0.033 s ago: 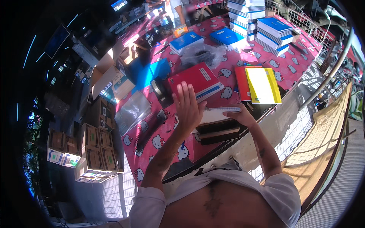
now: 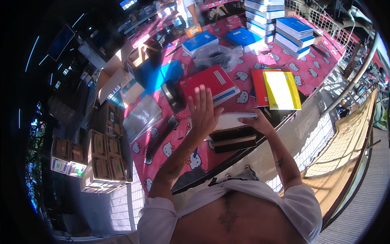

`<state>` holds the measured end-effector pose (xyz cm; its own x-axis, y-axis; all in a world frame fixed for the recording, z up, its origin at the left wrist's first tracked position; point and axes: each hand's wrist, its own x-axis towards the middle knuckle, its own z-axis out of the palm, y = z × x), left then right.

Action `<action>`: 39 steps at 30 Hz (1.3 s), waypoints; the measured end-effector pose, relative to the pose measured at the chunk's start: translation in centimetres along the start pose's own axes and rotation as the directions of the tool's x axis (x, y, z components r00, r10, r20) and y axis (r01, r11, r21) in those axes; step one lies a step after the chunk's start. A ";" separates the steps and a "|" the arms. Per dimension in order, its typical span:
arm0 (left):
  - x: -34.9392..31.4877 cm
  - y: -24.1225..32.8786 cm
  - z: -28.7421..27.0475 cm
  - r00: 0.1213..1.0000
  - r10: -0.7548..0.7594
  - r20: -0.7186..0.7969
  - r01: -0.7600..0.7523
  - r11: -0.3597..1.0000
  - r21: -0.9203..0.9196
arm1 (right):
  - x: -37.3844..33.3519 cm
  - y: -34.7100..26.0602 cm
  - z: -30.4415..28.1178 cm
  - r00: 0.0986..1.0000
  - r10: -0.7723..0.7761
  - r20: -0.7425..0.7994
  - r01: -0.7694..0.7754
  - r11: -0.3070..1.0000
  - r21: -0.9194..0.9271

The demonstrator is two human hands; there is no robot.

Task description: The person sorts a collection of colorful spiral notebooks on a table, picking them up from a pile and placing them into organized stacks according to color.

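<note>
My right hand [image 2: 261, 122] grips the right end of a white-paged spiral notebook [image 2: 232, 118], its thumb lying on top. At the notebook's left end, my left hand [image 2: 204, 116] is open, fingers stretched up and palm flat; whether it touches the notebook I cannot tell. Directly below the notebook is a dark wooden stepped block [image 2: 234, 143] by the table's front edge. Just beyond my left hand lies a stack of notebooks with a red cover [image 2: 209, 84] on top. A black tape dispenser [image 2: 173, 96] stands to its left.
Yellow [image 2: 281, 90] and red [image 2: 260, 87] notebooks lie on the right of the pink patterned table [image 2: 166, 138]. Blue-covered notebook stacks [image 2: 293, 34] stand farther back, near crumpled clear plastic [image 2: 217, 57]. Cardboard boxes [image 2: 100, 156] are stacked at left. Another person [image 2: 187, 10] stands at the far end.
</note>
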<state>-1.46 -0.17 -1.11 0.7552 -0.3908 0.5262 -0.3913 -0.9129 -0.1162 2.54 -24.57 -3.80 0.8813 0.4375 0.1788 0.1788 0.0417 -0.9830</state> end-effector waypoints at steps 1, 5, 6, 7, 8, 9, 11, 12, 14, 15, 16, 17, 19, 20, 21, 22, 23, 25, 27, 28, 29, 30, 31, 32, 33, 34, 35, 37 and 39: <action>0.9 -0.1 0.0 1.000 0.010 0.016 -0.011 0.997 0.071 | 0.0 0.0 -0.1 0.999 -0.033 0.002 0.033 0.999 0.024; -5.0 1.9 2.9 0.988 0.151 -0.016 -0.151 0.986 -0.074 | -0.1 -2.9 1.2 0.996 0.082 0.027 -0.081 0.996 -0.025; -0.5 0.5 1.4 0.989 0.013 -0.145 -0.004 0.998 0.062 | 0.1 -2.9 0.5 0.997 0.077 0.020 -0.077 0.997 -0.028; 3.0 0.1 0.1 0.996 -0.025 -0.088 0.031 0.997 0.064 | 0.1 -2.1 0.0 0.996 0.074 0.055 -0.074 0.997 -0.008; 4.5 0.3 -0.6 0.997 -0.070 -0.023 0.072 0.995 0.068 | -0.1 -1.1 -0.3 0.992 0.078 0.096 -0.080 0.997 0.016; 4.6 0.8 -0.6 0.996 -0.085 -0.025 0.087 0.994 0.070 | 0.0 -0.2 -0.5 0.992 0.034 0.120 -0.043 0.996 0.075; 6.0 0.7 -0.6 0.992 -0.093 -0.082 0.100 0.991 0.084 | 0.6 -0.3 0.3 0.993 -0.071 0.097 0.063 0.994 0.084; 5.6 1.1 -0.3 0.991 -0.101 -0.088 0.108 0.991 0.075 | 0.0 -0.1 0.8 0.989 -0.134 0.061 0.128 0.987 0.093; 4.9 1.9 0.3 0.988 -0.118 -0.100 0.124 0.991 0.053 | 0.1 0.2 0.1 0.996 0.015 0.084 -0.021 0.997 0.075; 4.6 1.9 0.6 0.999 0.003 -0.048 0.002 0.995 0.102 | 0.1 0.6 0.3 0.995 -0.023 0.093 0.015 0.997 0.082; 2.4 3.1 1.6 0.999 -0.012 -0.052 0.017 0.995 0.099 | 0.3 0.7 -0.2 0.993 -0.071 0.096 0.064 0.995 0.075; -1.4 4.8 2.9 0.995 0.095 0.026 -0.094 0.995 -0.041 | 0.3 0.5 0.1 0.999 -0.019 0.049 0.015 0.998 0.067; -2.5 5.9 2.5 0.971 0.222 0.084 -0.210 0.969 -0.129 | 0.1 0.5 0.6 0.998 -0.028 0.056 0.026 0.999 0.040; -1.1 4.5 3.3 0.972 0.219 0.082 -0.208 0.971 -0.120 | 0.2 0.4 0.7 0.998 -0.031 0.058 0.030 0.999 0.011; 4.1 3.5 1.4 0.997 0.074 0.023 -0.074 0.997 0.001 | 0.2 0.7 0.4 0.999 -0.021 0.048 0.021 1.000 0.010; 6.7 3.3 0.7 0.997 -0.066 -0.045 0.070 0.992 0.106 | 0.1 1.1 0.0 0.999 -0.017 0.035 0.017 1.000 0.004; 5.5 3.6 1.1 0.998 0.065 0.006 -0.065 0.990 0.128 | 0.1 1.1 0.1 0.998 -0.022 0.054 0.022 1.000 0.005; -1.5 6.4 3.5 0.989 0.132 0.064 -0.130 0.991 -0.042 | 0.4 0.7 0.3 0.999 -0.044 0.013 0.044 0.999 -0.005; -2.1 7.1 3.4 0.970 0.233 0.064 -0.219 0.961 -0.172 | 0.7 1.1 0.2 0.998 -0.064 0.017 0.065 0.996 -0.056; 0.9 6.7 2.3 0.969 0.236 0.065 -0.222 0.959 -0.179 | 0.4 1.4 0.1 0.998 -0.058 0.023 0.060 0.992 -0.110; 4.9 5.5 1.3 0.990 0.129 0.053 -0.126 0.990 -0.055 | 0.5 0.8 0.1 0.995 -0.098 0.033 0.101 0.987 -0.123; 7.1 5.0 0.8 1.000 0.022 0.021 -0.023 0.997 0.074 | 0.6 0.9 -0.1 0.995 -0.093 0.037 0.097 0.987 -0.126; 6.1 5.3 1.5 0.993 0.110 0.052 -0.112 0.994 0.022 | 0.6 1.0 -0.2 0.996 -0.069 0.054 0.074 0.993 -0.096; 3.4 6.5 2.0 0.993 0.105 0.053 -0.106 0.994 0.019 | 0.5 1.2 -0.1 0.996 -0.045 0.072 0.050 0.997 -0.067; 0.3 8.2 2.6 0.985 0.146 0.088 -0.133 0.982 -0.137 | 0.7 1.7 0.2 0.994 -0.112 -0.021 0.111 0.993 -0.044; -1.0 8.7 2.7 0.975 0.190 0.113 -0.151 0.947 -0.283 | 1.0 2.2 0.2 0.992 -0.126 -0.023 0.125 0.991 -0.046; -0.2 8.7 2.5 0.981 0.168 0.093 -0.141 0.959 -0.247 | 1.2 2.6 0.0 0.996 -0.088 0.023 0.089 0.994 -0.070; 3.1 8.2 1.3 0.986 0.123 0.110 -0.101 0.977 -0.189 | 0.9 3.0 0.1 0.987 -0.148 0.063 0.154 0.982 -0.108; 2.8 8.8 0.9 0.985 0.101 0.141 -0.068 0.972 -0.223 | 0.4 2.8 0.0 0.995 -0.098 0.019 0.100 0.989 -0.105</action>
<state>-2.34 -9.38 -1.41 0.7786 -0.4936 0.3875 -0.5489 -0.8349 0.0394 3.41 -24.28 -6.44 0.8510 0.4483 0.2736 0.3106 -0.0095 -0.9505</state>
